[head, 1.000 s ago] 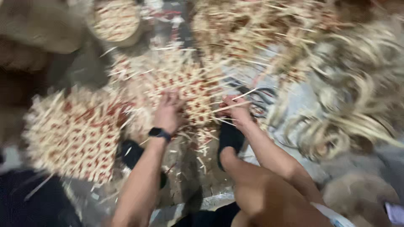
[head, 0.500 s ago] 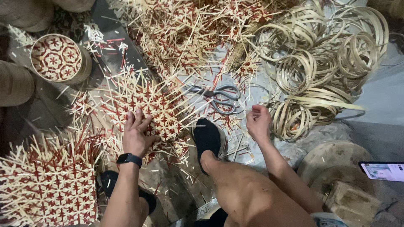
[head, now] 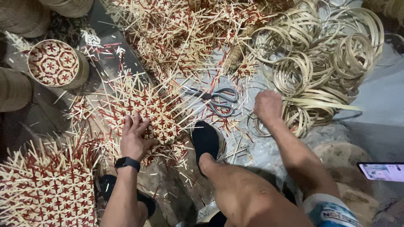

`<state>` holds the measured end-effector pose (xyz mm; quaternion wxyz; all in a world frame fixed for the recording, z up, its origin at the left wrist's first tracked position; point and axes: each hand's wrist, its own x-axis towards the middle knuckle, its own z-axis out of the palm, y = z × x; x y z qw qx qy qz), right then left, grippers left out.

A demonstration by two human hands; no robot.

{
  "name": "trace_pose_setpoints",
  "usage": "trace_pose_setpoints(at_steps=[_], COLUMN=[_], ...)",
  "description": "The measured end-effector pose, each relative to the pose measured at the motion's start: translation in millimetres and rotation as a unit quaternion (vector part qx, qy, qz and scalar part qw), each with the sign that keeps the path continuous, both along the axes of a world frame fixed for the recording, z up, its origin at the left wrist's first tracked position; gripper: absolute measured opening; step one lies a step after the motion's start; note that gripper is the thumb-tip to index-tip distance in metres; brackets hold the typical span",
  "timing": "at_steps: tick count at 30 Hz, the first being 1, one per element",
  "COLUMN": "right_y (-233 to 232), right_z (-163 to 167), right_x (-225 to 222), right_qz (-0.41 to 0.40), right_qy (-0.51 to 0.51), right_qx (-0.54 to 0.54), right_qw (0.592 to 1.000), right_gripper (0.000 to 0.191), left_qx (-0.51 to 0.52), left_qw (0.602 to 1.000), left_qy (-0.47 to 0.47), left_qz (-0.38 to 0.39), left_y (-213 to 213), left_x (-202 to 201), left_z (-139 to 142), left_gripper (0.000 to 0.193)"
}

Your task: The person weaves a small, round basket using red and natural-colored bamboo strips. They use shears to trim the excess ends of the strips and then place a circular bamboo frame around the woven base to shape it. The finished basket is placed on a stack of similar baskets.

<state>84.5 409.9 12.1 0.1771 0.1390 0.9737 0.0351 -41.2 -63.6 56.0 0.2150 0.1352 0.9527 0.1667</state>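
Note:
My left hand [head: 134, 138] lies flat with fingers spread on a woven mat of pale and red bamboo strips [head: 145, 110] on the floor. My right hand [head: 267, 106] hovers, loosely curled, beside a pile of bamboo hoops [head: 320, 71]; whether it holds a strip I cannot tell. Grey-handled scissors [head: 219, 101] rest between the mat and that hand. My foot in a black slipper [head: 205, 141] presses near the mat's right edge.
A second woven mat [head: 46, 189] lies at lower left. A round woven basket [head: 57, 64] stands at upper left, with more baskets [head: 14, 90] beside it. Loose strips [head: 189, 33] cover the far floor. A phone [head: 382, 171] lies at the right edge.
My right hand left the woven mat and moved right toward the hoops. My left hand stayed on the mat. The view swung and steadied.

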Motion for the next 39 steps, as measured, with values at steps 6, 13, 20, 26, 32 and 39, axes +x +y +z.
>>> trace_pose_setpoints(at_steps=[6,13,20,26,32,39], right_y=[22,32,-71,-154,-198,-241], right_z=[-4,49,206,303,304,271], right_x=[5,-6,-67,-105,-118,-112], right_qz=[0.181,0.074,0.1,0.443,0.524,0.553], right_qy=[0.006,0.218,0.198,0.314,0.338,0.316], right_qx=[-0.002,-0.089,-0.475,-0.23,-0.285,-0.322], right_qw=[0.983,0.969,0.852,0.808,0.728,0.7], right_gripper=[0.019,0.013,0.018,0.044,0.018,0.021], left_qx=[-0.023,-0.007,0.535,0.732,0.681,0.553], left_qw=[1.0,0.994,0.837,0.631,0.622,0.673], left_qy=[0.001,0.084,0.106,-0.159,-0.286,-0.344], left_qz=[-0.019,-0.07,0.045,0.2,0.261,0.35], left_y=[4,19,148,144,79,44], left_x=[0,-15,25,38,42,24], left_z=[-2,7,85,157,175,197], left_gripper=[0.092,0.08,0.043,0.027,0.027,0.077])
